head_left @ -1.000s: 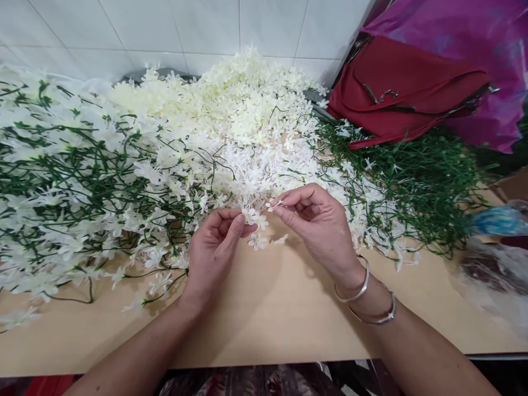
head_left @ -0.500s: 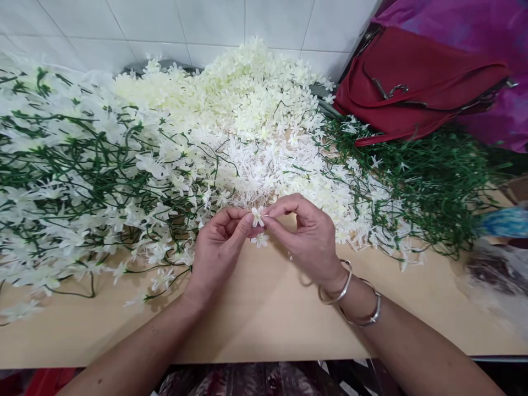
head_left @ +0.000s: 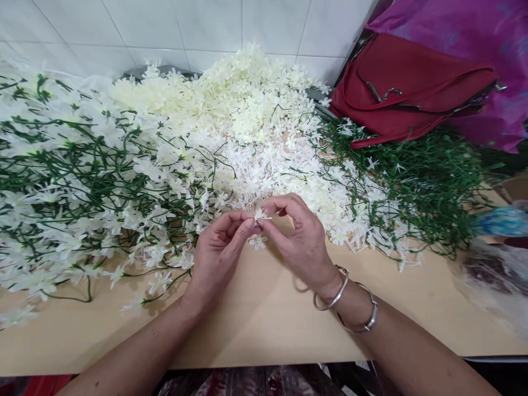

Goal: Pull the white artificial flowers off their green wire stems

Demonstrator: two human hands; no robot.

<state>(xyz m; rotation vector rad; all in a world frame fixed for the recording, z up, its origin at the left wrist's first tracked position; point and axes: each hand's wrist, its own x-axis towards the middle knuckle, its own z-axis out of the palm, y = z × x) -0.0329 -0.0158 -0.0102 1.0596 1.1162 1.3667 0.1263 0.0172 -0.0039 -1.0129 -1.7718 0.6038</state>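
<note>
My left hand (head_left: 223,247) and my right hand (head_left: 299,236) meet at the middle of the table, thumbs and forefingers pinched around a small white artificial flower (head_left: 261,215). Its petals are seen nearly edge-on, between the two sets of fingertips. Just below my fingers is a second white flower (head_left: 258,241), face up; whether it touches my left hand I cannot tell. Behind my hands spreads a layer of thin white stamen-like pieces (head_left: 251,170) and loose blossoms. Two metal bangles (head_left: 336,291) circle my right wrist.
White flowers on green stems (head_left: 94,181) fill the left side. A heap of cream blossoms (head_left: 256,93) lies against the tiled wall (head_left: 206,25). On the right are green stems (head_left: 429,187), a red handbag (head_left: 412,82), a purple bag (head_left: 466,33) and a clear plastic bag (head_left: 495,280).
The flower between my fingertips has turned from facing me to nearly edge-on, its petals pointing up and right. Both hands stay in about the same place. The view has shifted slightly.
</note>
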